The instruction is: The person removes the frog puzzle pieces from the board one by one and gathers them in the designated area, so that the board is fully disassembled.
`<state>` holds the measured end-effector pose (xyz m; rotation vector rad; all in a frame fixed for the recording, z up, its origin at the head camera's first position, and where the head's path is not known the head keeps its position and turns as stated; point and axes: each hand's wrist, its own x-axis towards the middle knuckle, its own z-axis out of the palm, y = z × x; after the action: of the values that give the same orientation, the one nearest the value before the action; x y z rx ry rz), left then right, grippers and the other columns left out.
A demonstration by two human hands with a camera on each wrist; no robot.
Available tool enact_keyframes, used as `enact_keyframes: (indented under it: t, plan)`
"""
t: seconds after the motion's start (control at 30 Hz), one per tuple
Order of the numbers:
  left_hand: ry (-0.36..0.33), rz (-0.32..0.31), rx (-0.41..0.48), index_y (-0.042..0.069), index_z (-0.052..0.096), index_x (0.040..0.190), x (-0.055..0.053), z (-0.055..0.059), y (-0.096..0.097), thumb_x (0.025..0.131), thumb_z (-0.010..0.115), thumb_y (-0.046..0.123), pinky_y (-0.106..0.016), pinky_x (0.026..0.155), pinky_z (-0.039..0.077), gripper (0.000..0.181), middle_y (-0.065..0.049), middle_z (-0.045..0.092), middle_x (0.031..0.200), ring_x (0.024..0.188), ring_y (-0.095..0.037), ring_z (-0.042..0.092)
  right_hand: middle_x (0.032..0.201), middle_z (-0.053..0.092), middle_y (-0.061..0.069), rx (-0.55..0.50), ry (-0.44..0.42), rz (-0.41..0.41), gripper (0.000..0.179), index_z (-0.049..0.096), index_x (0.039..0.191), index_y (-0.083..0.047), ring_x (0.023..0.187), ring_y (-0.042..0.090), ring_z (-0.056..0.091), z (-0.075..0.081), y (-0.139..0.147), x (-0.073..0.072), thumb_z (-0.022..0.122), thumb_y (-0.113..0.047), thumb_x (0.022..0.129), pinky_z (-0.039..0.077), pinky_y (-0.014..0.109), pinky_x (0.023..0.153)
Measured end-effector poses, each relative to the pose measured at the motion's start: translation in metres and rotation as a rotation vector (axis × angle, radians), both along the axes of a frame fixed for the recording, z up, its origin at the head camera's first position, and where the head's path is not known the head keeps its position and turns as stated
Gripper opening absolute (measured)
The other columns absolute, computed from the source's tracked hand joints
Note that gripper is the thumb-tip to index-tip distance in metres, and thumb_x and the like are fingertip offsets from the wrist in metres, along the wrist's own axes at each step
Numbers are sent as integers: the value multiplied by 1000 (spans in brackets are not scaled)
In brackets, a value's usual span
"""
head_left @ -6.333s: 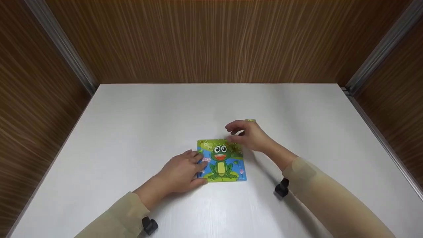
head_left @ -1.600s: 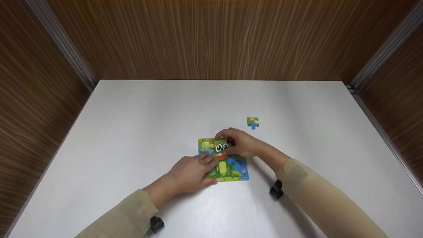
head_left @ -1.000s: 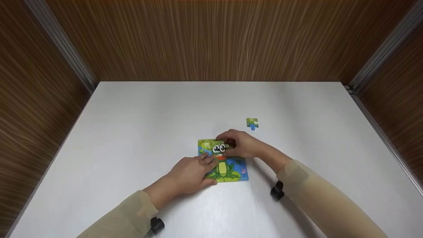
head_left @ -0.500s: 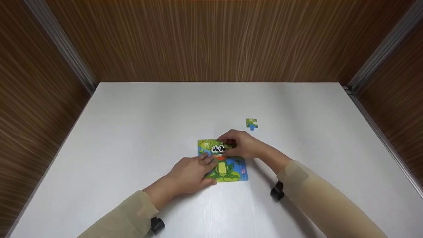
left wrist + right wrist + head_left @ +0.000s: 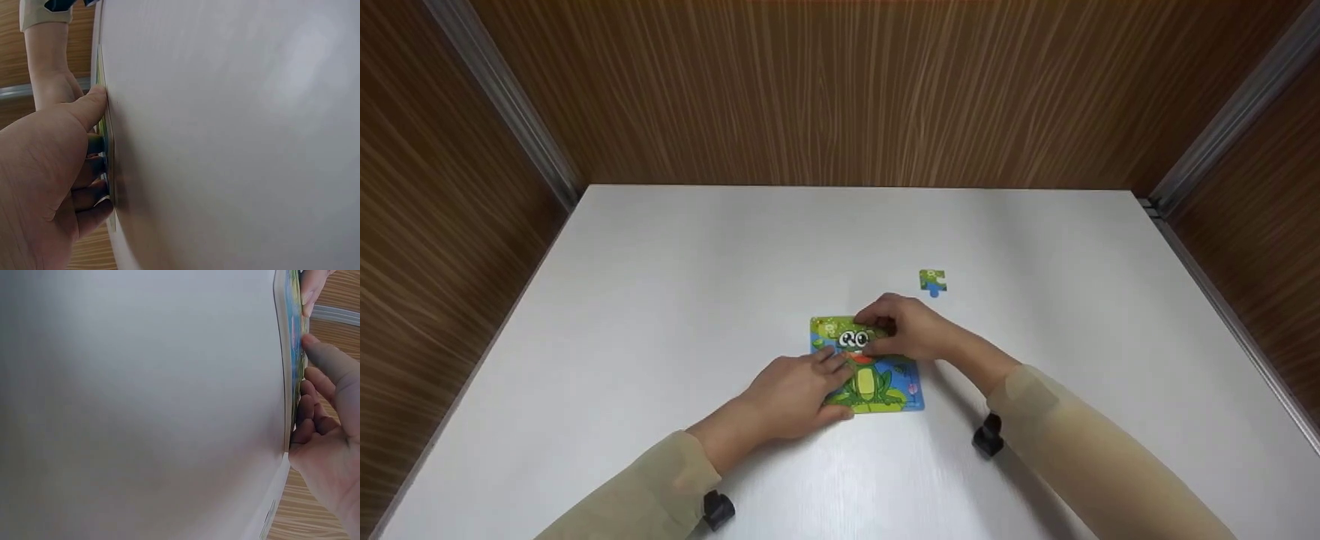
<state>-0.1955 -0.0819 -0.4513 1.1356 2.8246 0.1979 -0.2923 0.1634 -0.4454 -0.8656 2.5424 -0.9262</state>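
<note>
A square frog jigsaw puzzle lies on the white table before me. My left hand rests on its left half, fingers spread over the frog's mouth and the thumb at the bottom edge; in the left wrist view the thumb lies along the board's side. Over the upper right part, my right hand pinches the puzzle piece with the frog's eyes between thumb and forefinger. That piece sits slightly left of the frog's body. The right hand covers the board's upper right corner.
A loose green and blue puzzle piece lies behind the right hand. The white table is enclosed by wood-grain panels at the back and both sides. Each sleeve has a black wrist device.
The left hand has moved right, further onto the puzzle. The right hand came down to the frog's eyes piece, which has shifted left and lies flatter. The loose piece behind came into full view.
</note>
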Motion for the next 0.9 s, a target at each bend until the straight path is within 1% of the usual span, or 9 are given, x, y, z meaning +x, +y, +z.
enact_keyframes:
  t: [0.27, 0.47, 0.7, 0.9]
  plan:
    - [-6, 1, 1, 11, 58, 153, 0, -1, 0, 105, 58, 56, -47, 104, 54, 66, -10, 54, 158, 147, -30, 49, 117, 66, 2, 12, 13, 3, 40, 75, 128, -10, 99, 17, 60, -1, -2, 1, 87, -19, 91, 53, 34, 89]
    - [-7, 2, 2, 13, 58, 154, 1, 0, 0, 105, 58, 57, -48, 104, 55, 65, -10, 53, 158, 148, -30, 49, 115, 66, 2, 20, 8, -11, 38, 75, 128, -9, 97, 17, 59, 0, -4, 2, 86, -17, 92, 52, 33, 87]
    - [-8, 2, 13, 12, 59, 153, 0, 0, 0, 105, 59, 55, -48, 104, 54, 64, -10, 55, 157, 147, -31, 49, 114, 65, 3, 13, 29, 18, 38, 73, 129, -6, 96, 18, 58, -2, -3, 0, 81, -13, 92, 52, 33, 86]
    - [-17, 1, 10, 11, 58, 154, 0, -2, 0, 106, 59, 55, -49, 104, 54, 65, -10, 54, 158, 147, -32, 49, 116, 65, 4, -25, -5, 22, 39, 72, 130, -7, 98, 19, 59, -6, 2, -2, 79, -12, 92, 52, 35, 88]
